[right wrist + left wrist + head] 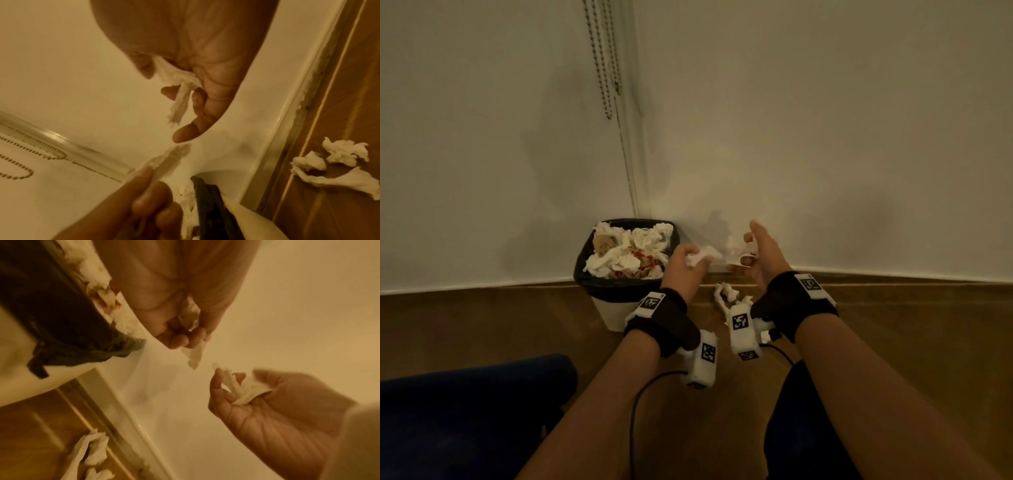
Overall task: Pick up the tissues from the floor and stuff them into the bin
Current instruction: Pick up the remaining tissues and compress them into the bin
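A white bin (616, 313) with a black liner stands in the corner, heaped with crumpled tissues (626, 253). Just right of its rim, my left hand (690, 260) grips a crumpled white tissue (705, 256); a loose end hangs below the fingers (193, 355). My right hand (748, 250) is raised beside it, palm toward me, and pinches a second tissue (736, 245) between thumb and curled fingers, with the index finger sticking up. The two hands are close but apart. Below them several tissues (729, 294) lie on the wooden floor by the skirting.
White walls meet behind the bin, and bead cords (606, 68) hang down the corner. A dark blue seat (465, 411) fills the lower left. Wood floor (893, 325) runs along the skirting to the right.
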Available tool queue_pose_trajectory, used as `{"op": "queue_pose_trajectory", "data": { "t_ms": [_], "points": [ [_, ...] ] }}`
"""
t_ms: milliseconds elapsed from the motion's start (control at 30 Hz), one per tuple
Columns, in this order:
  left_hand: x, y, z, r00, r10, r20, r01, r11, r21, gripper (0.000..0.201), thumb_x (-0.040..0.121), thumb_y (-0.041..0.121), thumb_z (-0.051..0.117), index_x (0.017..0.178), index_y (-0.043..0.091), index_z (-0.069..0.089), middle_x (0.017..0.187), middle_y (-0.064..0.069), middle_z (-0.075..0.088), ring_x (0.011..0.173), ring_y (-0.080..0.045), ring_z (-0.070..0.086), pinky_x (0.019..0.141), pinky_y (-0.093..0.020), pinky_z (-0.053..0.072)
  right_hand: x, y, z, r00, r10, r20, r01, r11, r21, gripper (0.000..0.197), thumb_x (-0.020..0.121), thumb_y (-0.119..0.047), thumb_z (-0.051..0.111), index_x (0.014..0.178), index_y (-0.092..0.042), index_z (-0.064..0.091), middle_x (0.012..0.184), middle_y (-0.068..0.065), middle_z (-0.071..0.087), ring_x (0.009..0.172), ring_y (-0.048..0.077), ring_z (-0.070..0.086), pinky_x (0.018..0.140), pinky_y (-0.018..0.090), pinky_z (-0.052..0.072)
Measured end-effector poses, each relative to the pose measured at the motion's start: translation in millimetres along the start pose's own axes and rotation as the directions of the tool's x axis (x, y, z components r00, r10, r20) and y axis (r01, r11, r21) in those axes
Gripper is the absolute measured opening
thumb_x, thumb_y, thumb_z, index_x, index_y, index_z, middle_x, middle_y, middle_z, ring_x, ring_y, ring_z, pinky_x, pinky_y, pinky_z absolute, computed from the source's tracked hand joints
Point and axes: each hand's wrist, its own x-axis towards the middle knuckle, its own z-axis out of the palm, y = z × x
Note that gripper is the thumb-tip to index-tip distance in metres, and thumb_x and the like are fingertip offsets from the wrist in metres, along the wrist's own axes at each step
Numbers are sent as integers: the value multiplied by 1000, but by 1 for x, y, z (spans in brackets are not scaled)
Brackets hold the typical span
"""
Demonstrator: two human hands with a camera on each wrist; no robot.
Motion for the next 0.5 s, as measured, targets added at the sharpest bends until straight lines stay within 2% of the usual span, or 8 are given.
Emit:
{"op": "queue_pose_trajectory", "data": {
  "t_ms": [100,167,233,267,333,367,433,500],
  "points": [
    [2,8,-18,997,25,-70,-35,989,-142,22,97,7,36,112,9,53,78,-1,57,63,-11,55,62,-24,47,-4,0,16,999,37,11,-38,988,151,22,95,-12,35,74,-12,42,73,7,38,53,14,34,54,38,54],
    [4,10,-32,994,27,-109,-49,978,-204,33,96,0,26,106,14,54,84,-4,61,69,-12,60,64,-23,49,-7,1,27,997,13,71,-24,988,151,22,96,-5,34,78,-9,47,78,10,42,61,18,44,50,35,57],
    [5,8,-46,991,16,-134,-49,967,-250,39,93,-4,22,96,15,55,81,-7,63,71,-13,63,62,-23,49,-8,5,37,987,-55,152,49,998,44,25,96,1,32,87,-8,53,85,11,46,69,23,51,49,30,57],
    [5,7,-53,989,13,-147,-51,966,-255,40,92,-5,21,90,15,56,81,-9,62,69,-12,63,61,-24,49,-8,8,42,977,-91,191,99,994,-36,28,95,4,31,92,-8,56,85,10,48,66,22,51,49,28,55],
    [7,4,-65,979,17,-204,-59,977,-204,41,90,-7,23,76,17,53,77,-4,57,57,2,60,53,-17,46,-7,15,52,962,-141,232,186,966,-181,34,93,9,29,93,-8,58,76,8,52,55,17,48,43,22,46],
    [9,3,-72,970,23,-242,-67,982,-175,41,89,-8,24,70,18,50,74,0,54,54,7,56,53,-13,44,-6,19,57,962,-158,221,212,946,-245,36,93,10,28,93,-8,59,71,7,51,53,15,45,40,20,42],
    [13,-1,-85,958,3,-287,-59,980,-188,40,86,-8,27,66,18,49,74,2,52,64,6,56,67,-15,45,-2,24,69,971,-158,179,213,910,-354,33,94,4,29,93,-11,59,68,2,47,58,13,43,40,18,39],
    [19,-7,-94,958,-4,-288,-43,987,-155,30,88,-1,32,76,14,55,91,-7,59,93,-18,57,86,-26,43,1,28,84,982,-98,164,154,915,-372,23,97,-14,36,93,-15,58,75,-2,49,67,11,47,48,21,40]
  ]
}}
